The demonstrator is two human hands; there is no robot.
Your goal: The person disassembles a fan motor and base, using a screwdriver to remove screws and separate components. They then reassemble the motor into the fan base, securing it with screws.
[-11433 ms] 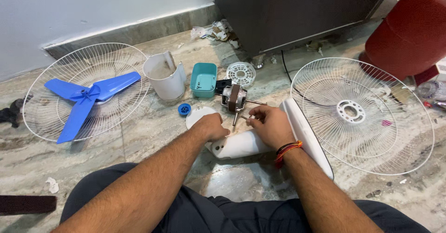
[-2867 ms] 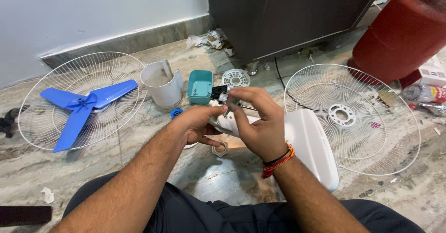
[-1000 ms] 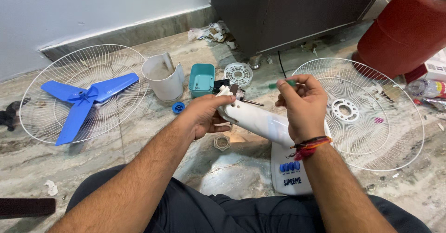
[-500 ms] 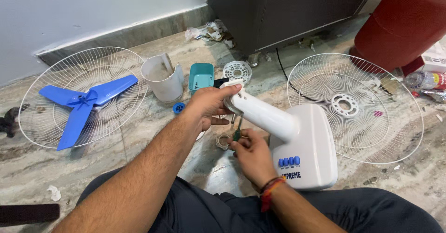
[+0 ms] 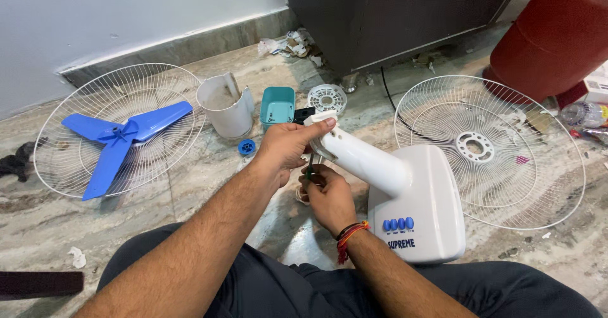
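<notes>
- a person sits on a polished, veined marble floor (image 5: pixel 190 185), seen from above, with dark trousers at the bottom edge.
- the left hand (image 5: pixel 288 147) is wrapped around the top end of a smooth white plastic fan stand (image 5: pixel 405 191), thumb laid across its squared tip; the hand is closed on it.
- the stand's rounded neck rises at a slant from a boxy base with four small blue buttons; the base rests on the floor against the person's right leg.
- the right hand (image 5: pixel 328 194), with a red and orange thread band at the wrist, is curled just under the neck, fingers pinched on a thin dark tool (image 5: pixel 310 165) with a green bit; what its tip touches is hidden.
- two round white wire guards lie flat: one at left (image 5: pixel 76 159) carrying a glossy blue three-blade propeller (image 5: pixel 120 137), one at right (image 5: pixel 544 166).
- behind the hands stand a white plastic jug (image 5: pixel 225 106), a teal square box (image 5: pixel 277 106), a white slotted disc (image 5: pixel 327 97) and a blue cap (image 5: pixel 246 146).
- compared with half a second ago, both hands keep the same grip; the base sits slightly further right.
</notes>
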